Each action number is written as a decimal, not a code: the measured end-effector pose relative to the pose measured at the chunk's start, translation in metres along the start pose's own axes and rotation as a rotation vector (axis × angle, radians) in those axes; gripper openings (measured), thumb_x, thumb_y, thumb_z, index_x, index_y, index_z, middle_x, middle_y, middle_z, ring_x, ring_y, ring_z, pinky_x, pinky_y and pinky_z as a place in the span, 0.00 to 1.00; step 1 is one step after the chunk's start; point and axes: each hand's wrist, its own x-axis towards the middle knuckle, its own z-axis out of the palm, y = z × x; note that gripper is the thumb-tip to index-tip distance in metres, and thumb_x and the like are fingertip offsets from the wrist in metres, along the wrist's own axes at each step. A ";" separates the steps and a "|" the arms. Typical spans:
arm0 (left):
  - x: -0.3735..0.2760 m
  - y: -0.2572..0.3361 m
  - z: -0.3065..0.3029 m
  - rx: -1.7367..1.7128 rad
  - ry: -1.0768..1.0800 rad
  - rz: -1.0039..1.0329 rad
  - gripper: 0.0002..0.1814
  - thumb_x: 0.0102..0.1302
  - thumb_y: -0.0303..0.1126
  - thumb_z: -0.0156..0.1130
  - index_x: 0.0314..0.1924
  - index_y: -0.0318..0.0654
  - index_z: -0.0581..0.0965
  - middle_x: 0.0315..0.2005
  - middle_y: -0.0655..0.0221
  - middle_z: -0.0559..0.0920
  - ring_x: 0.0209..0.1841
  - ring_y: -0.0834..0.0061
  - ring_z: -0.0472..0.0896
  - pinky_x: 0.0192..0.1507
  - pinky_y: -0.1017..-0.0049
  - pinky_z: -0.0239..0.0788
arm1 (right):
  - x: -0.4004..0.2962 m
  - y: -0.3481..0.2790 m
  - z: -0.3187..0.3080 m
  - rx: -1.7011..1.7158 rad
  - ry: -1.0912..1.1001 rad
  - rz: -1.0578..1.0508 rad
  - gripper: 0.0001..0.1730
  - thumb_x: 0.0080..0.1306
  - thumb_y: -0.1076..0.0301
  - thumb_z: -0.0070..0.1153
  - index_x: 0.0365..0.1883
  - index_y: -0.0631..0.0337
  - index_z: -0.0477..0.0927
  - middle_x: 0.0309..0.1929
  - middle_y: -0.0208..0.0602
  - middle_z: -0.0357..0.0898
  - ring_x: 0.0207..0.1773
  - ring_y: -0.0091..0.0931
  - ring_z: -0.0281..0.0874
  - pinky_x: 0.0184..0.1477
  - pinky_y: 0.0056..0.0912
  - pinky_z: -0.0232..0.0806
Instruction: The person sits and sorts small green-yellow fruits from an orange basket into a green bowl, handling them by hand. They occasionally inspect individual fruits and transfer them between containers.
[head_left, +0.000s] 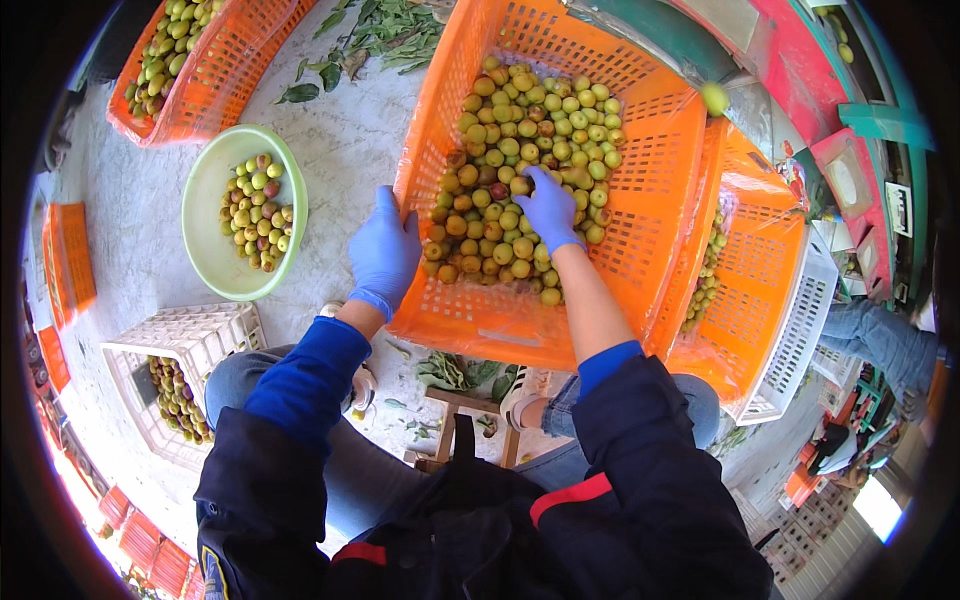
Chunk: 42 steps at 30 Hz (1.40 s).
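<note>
A large orange plastic crate (637, 202), lined with clear plastic film, stands tilted before me, holding many green-yellow jujubes (517, 135), some with brown or red patches. My right hand (549, 210), in a blue-violet glove, reaches into it and touches the fruit. Its thumb and forefinger are spread beside a jujube (519, 185); the other fingers are partly hidden. Just outside the crate's left wall, my left hand (384, 255), gloved alike, shows its back, thumb towards the rim. Its palm is hidden. A pale green basin (199, 217) with more blotched jujubes stands left of that hand.
More orange crates (750, 277) and a white crate (795, 345) stand at the right. A white crate (217, 330) of fruit is by my left knee; another orange crate (225, 82) is top left. A blurred jujube (714, 99) appears beside the red-green machine (795, 75). Leaves (390, 34) litter the floor.
</note>
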 end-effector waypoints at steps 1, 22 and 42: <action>0.000 0.000 0.000 -0.003 0.000 0.003 0.16 0.62 0.36 0.56 0.44 0.39 0.64 0.25 0.50 0.79 0.28 0.45 0.78 0.29 0.54 0.68 | -0.004 0.000 0.002 0.024 0.041 -0.023 0.22 0.56 0.62 0.62 0.49 0.47 0.72 0.48 0.33 0.75 0.43 0.37 0.77 0.40 0.40 0.70; 0.001 -0.001 0.001 0.007 -0.008 -0.003 0.16 0.62 0.36 0.56 0.45 0.39 0.64 0.26 0.50 0.80 0.29 0.47 0.78 0.30 0.54 0.68 | -0.018 -0.026 0.017 1.009 -0.112 0.317 0.21 0.62 0.59 0.58 0.48 0.65 0.78 0.29 0.31 0.81 0.22 0.17 0.68 0.25 0.21 0.63; 0.000 -0.007 0.003 -0.015 0.039 0.007 0.15 0.61 0.35 0.58 0.43 0.41 0.65 0.23 0.51 0.79 0.27 0.46 0.77 0.27 0.53 0.68 | 0.101 -0.003 -0.019 -0.277 0.035 0.058 0.20 0.63 0.65 0.50 0.54 0.51 0.68 0.51 0.41 0.73 0.45 0.41 0.76 0.43 0.44 0.69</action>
